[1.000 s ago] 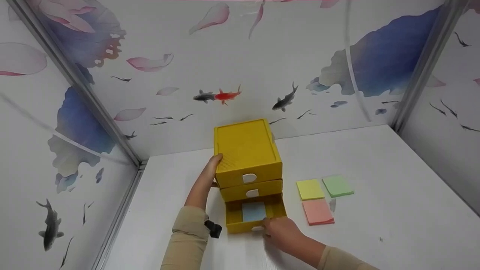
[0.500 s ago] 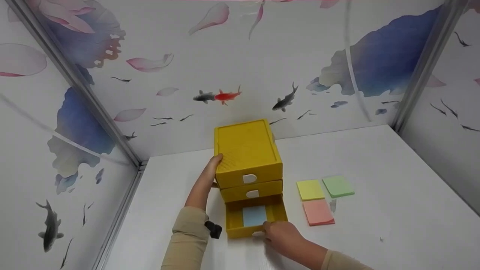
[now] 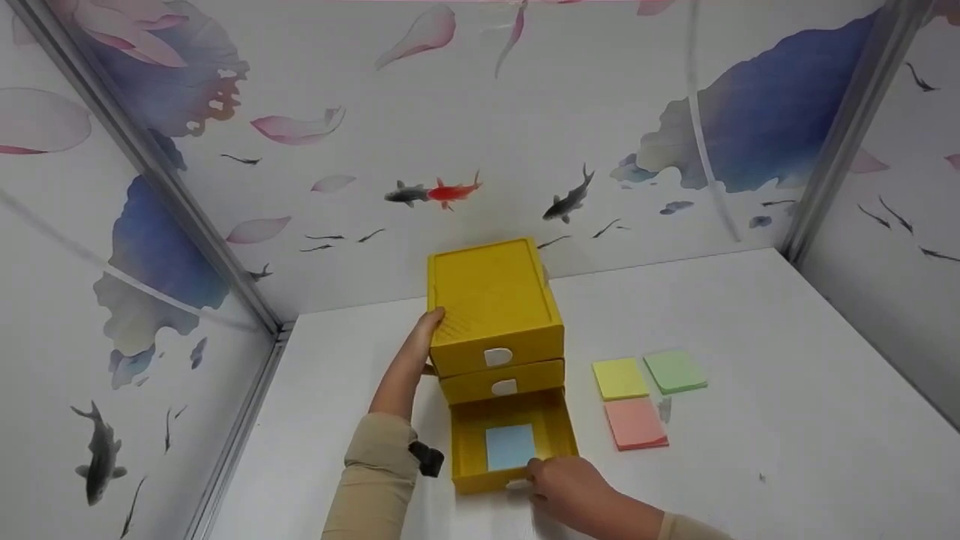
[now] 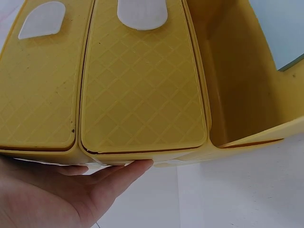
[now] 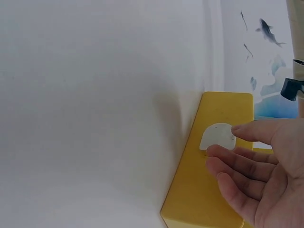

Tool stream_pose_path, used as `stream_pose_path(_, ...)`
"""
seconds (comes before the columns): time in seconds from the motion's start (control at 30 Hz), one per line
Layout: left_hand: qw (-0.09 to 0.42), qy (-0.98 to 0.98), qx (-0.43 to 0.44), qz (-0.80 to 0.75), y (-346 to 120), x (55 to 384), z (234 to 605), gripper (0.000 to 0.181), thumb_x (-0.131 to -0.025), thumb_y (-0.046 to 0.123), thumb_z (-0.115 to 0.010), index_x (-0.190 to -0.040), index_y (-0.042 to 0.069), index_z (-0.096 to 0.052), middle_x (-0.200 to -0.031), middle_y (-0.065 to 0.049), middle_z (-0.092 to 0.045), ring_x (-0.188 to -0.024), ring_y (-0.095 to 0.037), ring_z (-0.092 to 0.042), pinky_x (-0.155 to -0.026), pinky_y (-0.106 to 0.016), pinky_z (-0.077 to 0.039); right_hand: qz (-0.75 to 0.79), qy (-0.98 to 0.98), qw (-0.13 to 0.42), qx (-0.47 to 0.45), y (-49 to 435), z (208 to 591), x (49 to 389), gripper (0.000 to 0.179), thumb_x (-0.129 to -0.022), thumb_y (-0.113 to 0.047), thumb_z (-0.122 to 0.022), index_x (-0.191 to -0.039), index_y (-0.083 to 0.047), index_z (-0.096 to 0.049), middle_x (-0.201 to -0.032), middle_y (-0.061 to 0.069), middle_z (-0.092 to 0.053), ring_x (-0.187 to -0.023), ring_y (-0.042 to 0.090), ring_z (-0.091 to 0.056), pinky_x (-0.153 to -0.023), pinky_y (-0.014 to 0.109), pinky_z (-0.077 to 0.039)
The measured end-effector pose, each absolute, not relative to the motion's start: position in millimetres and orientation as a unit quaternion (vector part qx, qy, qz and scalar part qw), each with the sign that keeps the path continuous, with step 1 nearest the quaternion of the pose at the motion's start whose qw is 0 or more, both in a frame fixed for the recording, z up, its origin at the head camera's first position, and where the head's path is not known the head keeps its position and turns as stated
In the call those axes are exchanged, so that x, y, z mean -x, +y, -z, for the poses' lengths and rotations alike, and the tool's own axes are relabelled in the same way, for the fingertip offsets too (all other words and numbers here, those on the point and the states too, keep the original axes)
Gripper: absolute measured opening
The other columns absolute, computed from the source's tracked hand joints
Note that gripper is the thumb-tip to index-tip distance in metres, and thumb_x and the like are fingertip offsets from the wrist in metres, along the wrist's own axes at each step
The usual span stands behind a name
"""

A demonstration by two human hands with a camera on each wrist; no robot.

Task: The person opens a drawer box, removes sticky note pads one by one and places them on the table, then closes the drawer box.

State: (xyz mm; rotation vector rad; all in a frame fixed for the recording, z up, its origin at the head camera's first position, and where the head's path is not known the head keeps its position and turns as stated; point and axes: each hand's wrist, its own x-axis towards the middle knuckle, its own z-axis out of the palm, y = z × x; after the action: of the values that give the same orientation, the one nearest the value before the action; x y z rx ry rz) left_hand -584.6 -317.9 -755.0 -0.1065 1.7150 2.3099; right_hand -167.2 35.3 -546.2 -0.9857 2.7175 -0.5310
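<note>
A yellow desktop drawer unit (image 3: 491, 300) with three drawers stands on the white table. My left hand (image 3: 416, 352) steadies its left side, the thumb at the top edge; in the left wrist view its fingers (image 4: 126, 178) lie straight against the side wall. With thumb and fingers, my right hand (image 3: 574, 491) pinches the white handle (image 5: 218, 135) of the bottom drawer (image 3: 466, 427), which is pulled out. Inside that drawer lies a light blue sticky note pad (image 3: 511, 448). The top drawer (image 4: 35, 90) and middle drawer (image 4: 142, 90) are closed.
Right of the unit, a yellow sticky note pad (image 3: 620, 379), a green one (image 3: 675, 372) and a pink one (image 3: 636, 424) lie on the table (image 3: 757, 337). A patterned wall (image 3: 487, 112) rises close behind the unit.
My right hand has drawn the bottom drawer further out toward me, and the blue pad has come forward with it. The left hand and the unit have stayed put.
</note>
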Motion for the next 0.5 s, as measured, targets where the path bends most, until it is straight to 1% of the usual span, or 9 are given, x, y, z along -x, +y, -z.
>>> stream_pose_path(0.2, 0.142, 0.587, 0.036, -0.796, -315.7, 575.5, 744.7, 0.059, -0.095, 0.046, -0.056, -0.138, 0.007, -0.045, -0.125, -0.015, -0.059, -0.111, -0.026, -0.06, -0.093, -0.038, -0.05, 0.183, 0.919, 0.097, 0.335, 38.0, 546.2, 161.7, 0.01, -0.089, -0.017, -0.07, -0.087, -0.009, -0.064, -0.06, -0.007, -0.047, -0.051, 0.008, -0.04, -0.05, 0.025, -0.043)
stream_pose_path(0.37, 0.129, 0.592, 0.038, -0.795, -317.9, 578.9, 748.7, 0.059, -0.094, 0.044, -0.058, -0.136, 0.004, -0.047, -0.121, -0.015, -0.061, -0.108, -0.026, -0.062, -0.091, -0.037, -0.051, 0.194, 0.919, 0.132, 0.318, 37.9, 544.5, 158.8, 0.01, -0.09, -0.018, -0.069, -0.09, -0.009, -0.065, -0.06, -0.008, -0.045, -0.051, 0.01, -0.041, -0.052, 0.024, -0.042)
stream_pose_path(0.5, 0.136, 0.584, 0.022, -0.8, -320.3, 583.9, 755.5, 0.06, -0.094, 0.045, -0.057, -0.138, 0.006, -0.046, -0.122, -0.015, -0.06, -0.108, -0.026, -0.061, -0.09, -0.037, -0.051, 0.198, 0.919, 0.15, 0.307, 38.1, 542.5, 156.2, 0.011, -0.09, -0.018, -0.069, -0.092, -0.008, -0.066, -0.06, -0.008, -0.046, -0.053, 0.01, -0.042, -0.053, 0.024, -0.041)
